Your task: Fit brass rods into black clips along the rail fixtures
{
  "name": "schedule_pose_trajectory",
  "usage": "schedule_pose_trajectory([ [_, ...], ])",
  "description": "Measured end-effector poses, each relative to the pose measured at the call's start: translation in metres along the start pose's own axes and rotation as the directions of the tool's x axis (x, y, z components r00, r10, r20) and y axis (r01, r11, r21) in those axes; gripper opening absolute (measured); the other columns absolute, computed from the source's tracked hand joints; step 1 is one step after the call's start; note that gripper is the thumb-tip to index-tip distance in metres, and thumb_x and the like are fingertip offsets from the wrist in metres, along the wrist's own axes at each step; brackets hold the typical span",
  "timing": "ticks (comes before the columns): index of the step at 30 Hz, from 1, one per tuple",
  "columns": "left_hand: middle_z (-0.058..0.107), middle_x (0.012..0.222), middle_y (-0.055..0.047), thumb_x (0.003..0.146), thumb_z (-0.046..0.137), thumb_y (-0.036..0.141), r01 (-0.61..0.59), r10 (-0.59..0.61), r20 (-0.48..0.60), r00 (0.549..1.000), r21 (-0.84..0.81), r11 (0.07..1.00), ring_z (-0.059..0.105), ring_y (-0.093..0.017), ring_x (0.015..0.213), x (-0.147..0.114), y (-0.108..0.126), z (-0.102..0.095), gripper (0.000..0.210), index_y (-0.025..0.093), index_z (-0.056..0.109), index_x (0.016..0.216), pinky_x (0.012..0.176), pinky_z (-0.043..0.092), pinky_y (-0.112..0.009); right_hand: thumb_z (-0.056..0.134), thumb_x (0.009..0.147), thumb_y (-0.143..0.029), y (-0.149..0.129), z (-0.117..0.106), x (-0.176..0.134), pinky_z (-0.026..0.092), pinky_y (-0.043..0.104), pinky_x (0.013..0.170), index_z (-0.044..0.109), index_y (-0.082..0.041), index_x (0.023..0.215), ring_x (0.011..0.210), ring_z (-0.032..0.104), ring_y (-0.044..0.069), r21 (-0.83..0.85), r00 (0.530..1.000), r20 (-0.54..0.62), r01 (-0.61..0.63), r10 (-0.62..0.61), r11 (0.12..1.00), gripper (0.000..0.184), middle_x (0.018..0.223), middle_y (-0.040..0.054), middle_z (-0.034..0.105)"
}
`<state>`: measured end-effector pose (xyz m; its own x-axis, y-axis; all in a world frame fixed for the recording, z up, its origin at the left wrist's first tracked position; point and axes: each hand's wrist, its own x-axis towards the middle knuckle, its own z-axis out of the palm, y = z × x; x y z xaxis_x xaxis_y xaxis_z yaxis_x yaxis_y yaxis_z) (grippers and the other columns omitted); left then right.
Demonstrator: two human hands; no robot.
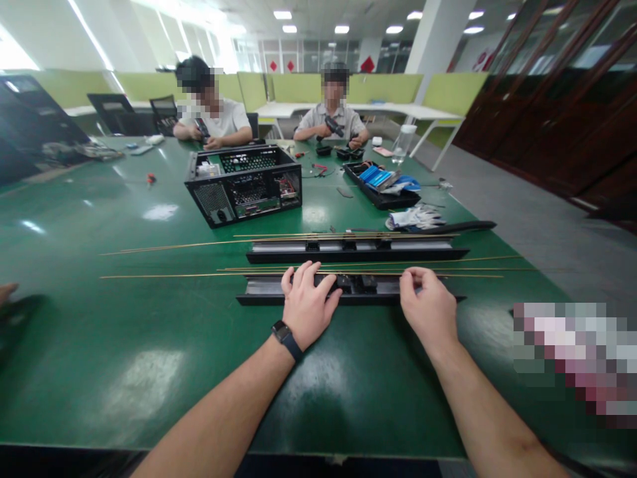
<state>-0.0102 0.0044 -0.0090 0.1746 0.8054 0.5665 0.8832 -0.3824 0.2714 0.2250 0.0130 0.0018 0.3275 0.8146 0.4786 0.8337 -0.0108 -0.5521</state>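
My left hand (309, 302), with a dark watch on its wrist, lies with fingers spread over the near black channel (263, 300). Its fingertips rest at the black blocks (367, 283) set in that channel. Thumb and finger of my right hand (428, 302) are pinched together at the channel's right part, on a thin brass rod (478, 275). Several such rods run lengthwise above the channel and stick out past both ends. Behind lies a second black channel (279, 255) with black blocks and more brass rods (174, 247) along it.
An open black computer case (243, 189) stands beyond the channels on the green table (99, 318). To its right are a black tray (393, 198) of blue packs, white gloves (415, 218) and a clear bottle (403, 143). Two people sit opposite, holding tools. Another person's hand (7, 293) shows at left.
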Motion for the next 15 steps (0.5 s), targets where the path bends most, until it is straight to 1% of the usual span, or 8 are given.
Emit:
schedule_pose_trajectory([
  [3, 0.058, 0.136, -0.010, 0.094, 0.056, 0.042, 0.002, -0.002, 0.003, 1.000, 0.000, 1.000, 0.045, -0.030, 0.135, 0.000, 0.000, 0.000, 0.025, 0.031, 0.069, 0.112, 0.115, 0.022, -0.056, 0.053, 0.090, -0.038, 0.003, -0.001, 0.003, 0.047, 0.036, 0.078, 0.068, -0.019, 0.096, 0.081, 0.067, 0.026, -0.010, 0.999, 0.018, 0.028, -0.028, 1.000, 0.025, 0.085, 0.0090, 0.074],
  [10, 0.058, 0.136, -0.010, 0.093, 0.057, 0.042, 0.006, -0.006, 0.006, 1.000, 0.003, 1.000, 0.045, -0.030, 0.135, 0.000, 0.000, 0.000, 0.025, 0.031, 0.069, 0.112, 0.115, 0.022, -0.056, 0.056, 0.090, -0.036, 0.010, -0.009, 0.013, 0.047, 0.035, 0.076, 0.070, -0.020, 0.092, 0.077, 0.069, 0.025, -0.073, 0.987, 0.119, 0.119, -0.110, 0.990, 0.022, 0.083, 0.0066, 0.075],
  [15, 0.058, 0.136, -0.010, 0.094, 0.056, 0.043, 0.001, -0.001, 0.014, 1.000, 0.005, 1.000, 0.045, -0.030, 0.135, 0.000, 0.000, -0.001, 0.026, 0.031, 0.069, 0.113, 0.115, 0.022, -0.055, 0.056, 0.091, -0.035, 0.015, -0.009, 0.012, 0.048, 0.036, 0.078, 0.070, -0.018, 0.099, 0.083, 0.070, 0.026, -0.104, 0.973, 0.126, 0.206, -0.193, 0.973, 0.024, 0.089, 0.0079, 0.076],
])
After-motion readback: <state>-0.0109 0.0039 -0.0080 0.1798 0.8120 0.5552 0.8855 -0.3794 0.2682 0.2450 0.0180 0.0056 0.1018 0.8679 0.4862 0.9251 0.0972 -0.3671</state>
